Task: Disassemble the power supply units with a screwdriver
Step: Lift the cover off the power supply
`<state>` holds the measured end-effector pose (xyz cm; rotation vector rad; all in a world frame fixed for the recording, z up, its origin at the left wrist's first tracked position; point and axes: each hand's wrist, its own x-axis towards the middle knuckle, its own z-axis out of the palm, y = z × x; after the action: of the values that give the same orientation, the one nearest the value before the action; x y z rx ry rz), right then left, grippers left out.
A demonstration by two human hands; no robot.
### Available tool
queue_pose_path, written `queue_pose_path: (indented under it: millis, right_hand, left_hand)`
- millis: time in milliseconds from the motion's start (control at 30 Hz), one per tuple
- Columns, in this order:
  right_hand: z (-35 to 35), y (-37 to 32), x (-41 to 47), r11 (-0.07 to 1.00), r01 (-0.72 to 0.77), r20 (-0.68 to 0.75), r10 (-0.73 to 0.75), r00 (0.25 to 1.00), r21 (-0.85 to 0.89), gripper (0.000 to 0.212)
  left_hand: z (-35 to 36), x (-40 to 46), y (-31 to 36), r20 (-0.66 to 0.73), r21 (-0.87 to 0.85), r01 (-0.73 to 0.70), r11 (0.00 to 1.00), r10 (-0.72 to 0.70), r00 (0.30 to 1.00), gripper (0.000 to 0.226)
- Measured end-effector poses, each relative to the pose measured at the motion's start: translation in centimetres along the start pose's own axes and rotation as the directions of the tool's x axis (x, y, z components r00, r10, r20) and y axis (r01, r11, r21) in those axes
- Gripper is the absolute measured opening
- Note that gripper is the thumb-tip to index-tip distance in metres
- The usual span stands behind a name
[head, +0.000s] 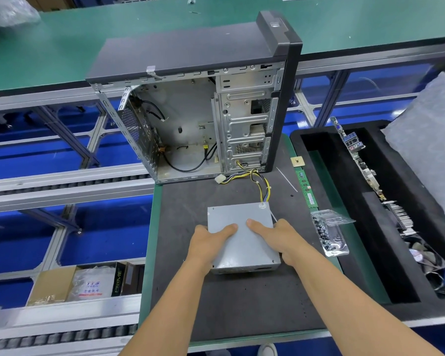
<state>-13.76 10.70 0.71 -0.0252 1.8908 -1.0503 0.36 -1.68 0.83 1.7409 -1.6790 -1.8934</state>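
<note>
Two hands on the box now: my left hand (211, 242) and right hand (280, 240) clamp the power supply unit (242, 235) from either side, thumbs laid flat across its grey lid, the other fingers wrapped down over the side walls. So both are grasping it, not resting. The unit sits on the dark mat (216, 304) around the middle of the desk, a little toward the near edge, with its cable bundle (260, 181) trailing from its far end toward the computer case (203, 111).

That case stands open at the far edge of the mat, and the bay inside looks stripped: only a few loose leads remain, so I judge the supply is already out of it. That part is done.

What's left is the real job. The lid is still closed on the unit, I see no cover screw out, and no screwdriver is in view anywhere. By the right edge of the desk lie a memory stick (306, 188) and a clear bag of screws (329, 235); beyond that a black foam tray (370, 240) holds a motherboard (355, 155) standing on edge. My read: early stage, unit positioned, opening not yet begun.
</note>
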Motion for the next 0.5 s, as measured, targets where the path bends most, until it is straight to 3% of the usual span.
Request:
queue_pose_path:
  millis: [367,500]
  right_hand:
    - [0.6,-1.0,-0.9,0.951,0.088,-0.125,-0.130,0.984,-0.295,0.067]
    - [0.7,-1.1,-1.1,0.938,0.138,-0.143,-0.191,0.971,-0.318,0.061]
  left_hand:
    - [0.8,-0.6,-0.1,-0.065,0.063,-0.068,0.996,0.072,0.995,0.063]
    - [1.1,-0.8,-0.3,-0.091,0.091,-0.092,0.992,0.100,0.991,0.062]
